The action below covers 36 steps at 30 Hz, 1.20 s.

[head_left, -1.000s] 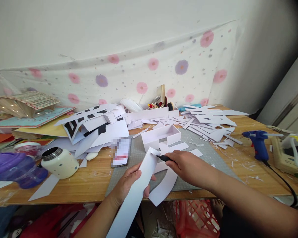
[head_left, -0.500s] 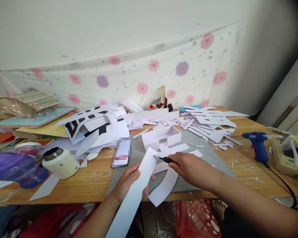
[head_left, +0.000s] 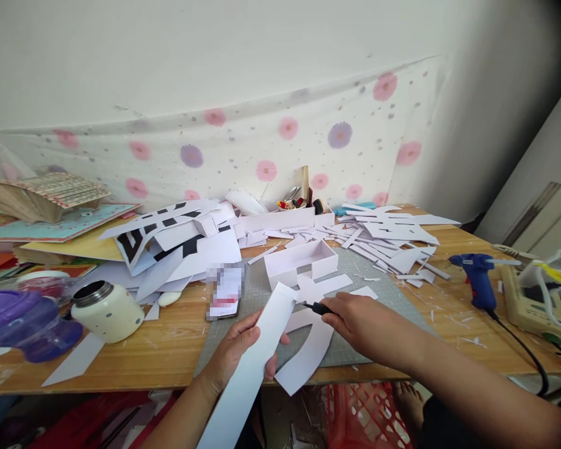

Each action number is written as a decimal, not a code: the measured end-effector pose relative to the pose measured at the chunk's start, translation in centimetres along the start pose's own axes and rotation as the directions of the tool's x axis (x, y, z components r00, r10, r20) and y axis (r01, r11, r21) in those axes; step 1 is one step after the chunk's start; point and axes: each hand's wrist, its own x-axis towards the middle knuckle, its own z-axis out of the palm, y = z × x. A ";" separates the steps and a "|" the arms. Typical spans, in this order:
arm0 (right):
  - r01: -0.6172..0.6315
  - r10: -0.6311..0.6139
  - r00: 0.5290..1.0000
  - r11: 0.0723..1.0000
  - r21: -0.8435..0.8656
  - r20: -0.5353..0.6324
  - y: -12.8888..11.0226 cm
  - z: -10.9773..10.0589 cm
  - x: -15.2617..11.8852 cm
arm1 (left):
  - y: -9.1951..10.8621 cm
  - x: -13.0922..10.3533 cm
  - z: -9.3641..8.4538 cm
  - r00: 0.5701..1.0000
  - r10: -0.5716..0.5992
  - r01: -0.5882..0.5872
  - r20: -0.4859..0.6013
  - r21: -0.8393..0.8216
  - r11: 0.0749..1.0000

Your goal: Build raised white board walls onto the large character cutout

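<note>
A long white strip [head_left: 257,362] slants up from the front edge of the table, with my left hand [head_left: 243,349] closed round it, thumb on top and fingertips showing at its right side. My right hand [head_left: 355,321] grips a black-handled craft knife [head_left: 318,307], whose thin tip points at the upper right corner of the strip. Under my hands a curved white cut-out [head_left: 307,362] lies partly on the grey cutting mat [head_left: 393,312]. Behind the strip stands an open white box [head_left: 325,259] with a notch in its front wall.
A phone [head_left: 227,290], a cream bottle [head_left: 116,315] and a purple cup [head_left: 32,327] stand or lie at left. Paper scraps [head_left: 378,240] are heaped at the back. On the right are a blue glue gun [head_left: 479,280] and a power strip [head_left: 523,305]. Below sits a red basket [head_left: 355,411].
The knife tip has drawn back slightly to the right from the strip's corner. The view has shifted a little. Both hands keep their holds.
</note>
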 end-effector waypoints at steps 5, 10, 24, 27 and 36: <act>-0.045 0.046 0.999 0.995 -0.084 0.012 1.6 -0.3 -0.1 | -0.1 0.2 -0.9 0.999 0.048 -0.048 0.015 0.001 0.999; -0.154 0.134 0.978 0.981 -0.115 -0.162 6.2 -2.2 0.2 | -0.1 0.5 -0.8 0.998 0.049 -0.048 0.037 -0.020 0.999; -0.222 0.158 0.905 0.967 -0.122 -0.394 7.8 -0.2 2.0 | -0.3 0.7 -0.9 0.994 0.042 -0.039 0.103 -0.029 0.999; 0.133 -0.122 0.864 0.991 -0.013 -0.488 2.2 1.1 1.7 | -0.2 0.7 -0.7 0.995 0.027 -0.027 0.091 -0.005 1.000; 0.268 -0.189 0.931 0.935 0.233 -0.312 -2.1 5.1 3.5 | -0.1 0.3 -0.8 0.999 -0.037 0.036 0.039 0.013 0.999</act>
